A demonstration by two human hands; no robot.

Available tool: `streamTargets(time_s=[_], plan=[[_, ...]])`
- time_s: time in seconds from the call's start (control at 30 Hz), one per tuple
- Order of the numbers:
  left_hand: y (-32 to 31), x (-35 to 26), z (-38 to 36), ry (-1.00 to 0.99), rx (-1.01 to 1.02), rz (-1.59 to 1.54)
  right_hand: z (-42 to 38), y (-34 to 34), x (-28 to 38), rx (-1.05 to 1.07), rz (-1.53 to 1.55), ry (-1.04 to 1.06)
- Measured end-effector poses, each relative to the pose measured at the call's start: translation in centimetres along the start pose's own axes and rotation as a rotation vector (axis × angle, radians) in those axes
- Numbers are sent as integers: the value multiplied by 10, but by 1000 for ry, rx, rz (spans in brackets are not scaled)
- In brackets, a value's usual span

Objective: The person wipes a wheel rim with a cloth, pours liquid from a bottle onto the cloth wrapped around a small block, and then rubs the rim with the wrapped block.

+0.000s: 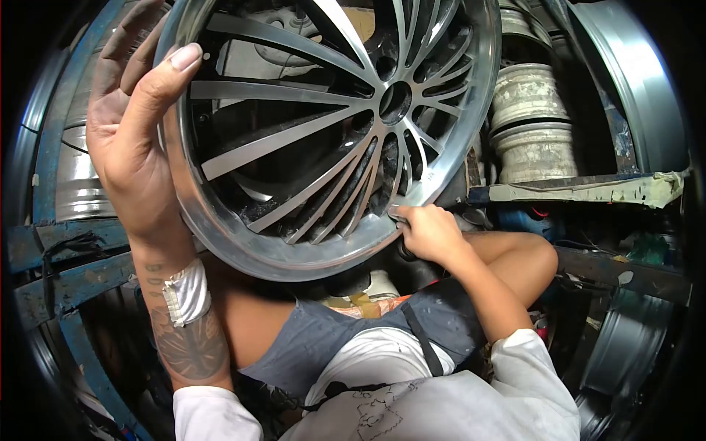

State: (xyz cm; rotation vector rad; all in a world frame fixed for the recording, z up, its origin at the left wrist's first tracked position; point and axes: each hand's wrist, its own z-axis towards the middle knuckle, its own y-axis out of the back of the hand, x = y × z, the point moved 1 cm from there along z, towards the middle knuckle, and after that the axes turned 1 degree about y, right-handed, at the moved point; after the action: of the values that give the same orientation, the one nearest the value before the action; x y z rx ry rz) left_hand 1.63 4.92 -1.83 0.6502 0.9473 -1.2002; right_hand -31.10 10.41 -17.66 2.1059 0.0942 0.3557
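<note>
A large multi-spoke alloy wheel (251, 259), with dark gaps between bright-faced spokes, stands tilted in front of me above my lap. My left hand (136, 128) grips its left edge, palm against the outer side, thumb over the lip and fingers reaching up along the barrel. At the lower right lip, my right hand (432, 234) is closed with its fingertips pressed to the metal. Whatever is pinched in those fingers is too small and covered to name. A white cloth wrap (188, 292) is round my left forearm.
Stacked worn wheels (533, 125) sit on a rack at the right, with a taped shelf edge (588, 189) below. Blue metal frames (70, 275) and a silver wheel (79, 176) stand at the left. Another wheel (625, 345) is at the lower right.
</note>
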Motion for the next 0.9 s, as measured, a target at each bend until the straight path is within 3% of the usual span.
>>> streamTargets(time_s=[0.13, 0.2, 0.33, 0.4, 0.47, 0.6, 0.67, 0.83, 0.9], plan=[[5, 2, 1, -4, 45, 35, 12, 6, -22, -101, 138, -34], [5, 4, 2, -36, 54, 76, 3, 0, -4, -34, -16, -74], [1, 2, 0, -8, 19, 13, 9, -7, -24, -133, 161, -50], [-4, -1, 0, 10, -35, -34, 4, -15, -16, -140, 69, -114], [-4, -3, 1, 10, -23, -34, -7, -18, 8, -47, -9, -45], [-2, -1, 1, 25, -2, -76, 3, -14, -29, -211, 176, -77], [-1, 0, 2, 11, 5, -68, -9, -10, 3, -22, 7, -76], [9, 5, 3, 48, 27, -114, 0, -6, -19, -168, 41, -58], [4, 5, 3, 36, 23, -133, -12, -11, -5, -62, -52, -5]])
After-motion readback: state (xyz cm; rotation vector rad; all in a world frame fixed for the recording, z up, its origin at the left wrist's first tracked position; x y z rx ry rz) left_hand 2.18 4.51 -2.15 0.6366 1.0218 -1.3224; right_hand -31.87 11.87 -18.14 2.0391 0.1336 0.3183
